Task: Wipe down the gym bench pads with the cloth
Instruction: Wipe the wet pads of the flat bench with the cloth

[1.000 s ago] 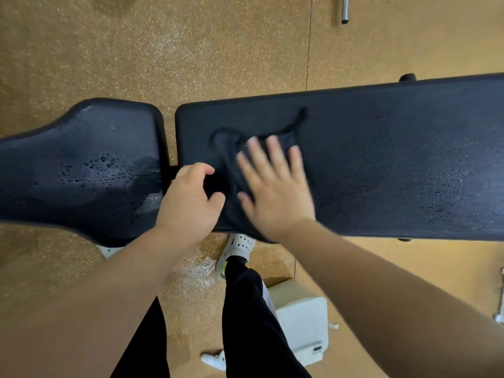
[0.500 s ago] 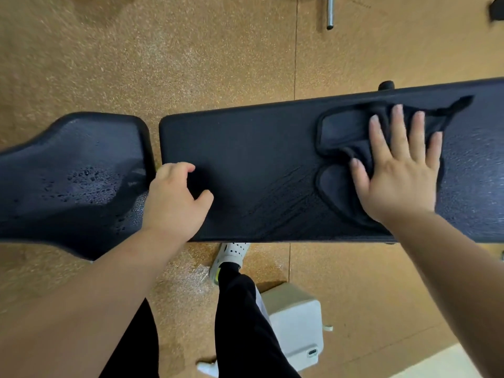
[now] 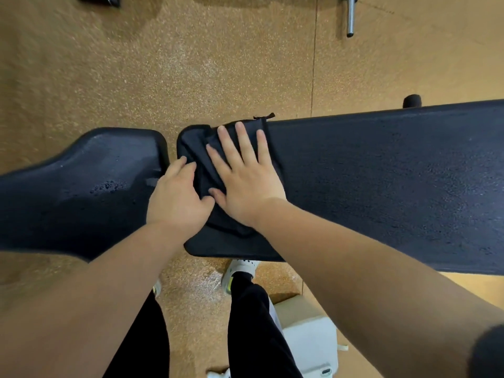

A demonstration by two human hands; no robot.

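A long black bench pad [image 3: 381,181] runs across the view to the right. A shorter black seat pad [image 3: 81,186] with water droplets lies to its left, across a narrow gap. A dark cloth [image 3: 201,148] is bunched on the left end of the long pad. My right hand [image 3: 245,175] lies flat on the cloth with fingers spread, pressing it down. My left hand [image 3: 177,195] rests at the long pad's left edge, fingers curled against the cloth's left side, its thumb touching my right thumb.
Speckled tan rubber flooring [image 3: 191,64] surrounds the bench, wet in patches. A metal bar [image 3: 350,17] lies at the top. A white box-like object [image 3: 308,339] sits on the floor by my legs and white shoes [image 3: 240,271].
My right hand has swept the cloth from the right part of the long pad back to its left end. My left hand stayed at the pad's left edge.
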